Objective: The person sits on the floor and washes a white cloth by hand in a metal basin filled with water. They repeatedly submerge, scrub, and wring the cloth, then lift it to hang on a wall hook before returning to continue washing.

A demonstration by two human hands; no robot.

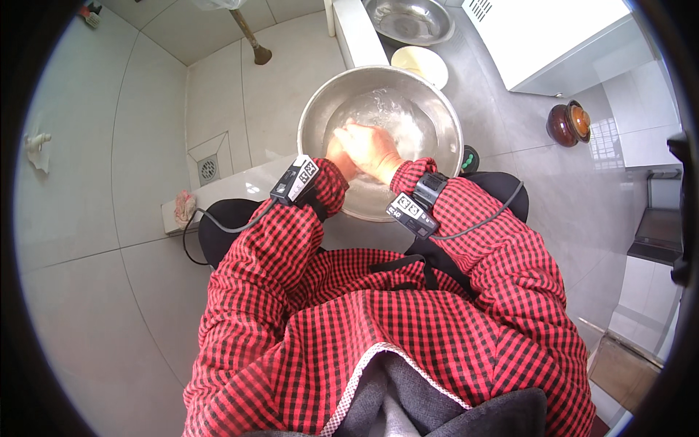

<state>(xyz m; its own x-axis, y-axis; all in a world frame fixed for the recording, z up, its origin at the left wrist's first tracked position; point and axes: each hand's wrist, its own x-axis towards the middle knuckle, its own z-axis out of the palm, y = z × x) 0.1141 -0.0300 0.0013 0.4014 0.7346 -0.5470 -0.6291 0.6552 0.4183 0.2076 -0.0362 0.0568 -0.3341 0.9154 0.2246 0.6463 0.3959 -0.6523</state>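
Note:
A wide steel basin (309,109) sits in front of my knees, with clear, rippled water (411,135) inside it. Over the near left part of the basin, my right hand (373,151) is pressed against my left hand (338,156). The right hand's fingers are curled and closed, and its back faces up. Most of the left hand is covered by the right one, and its fingers look closed too. Whatever lies between the two palms, if anything, is hidden. Red-and-black checked sleeves reach the wrists, each carrying a strapped device with a cable.
Beyond the basin are a pale yellow round object (424,64) and another steel basin (411,23). A white cabinet-like unit (561,54) stands far right, near a brown lidded jar (564,125). To the left are a floor drain (208,170), a pink crumpled cloth (184,207) and a wall tap (38,140).

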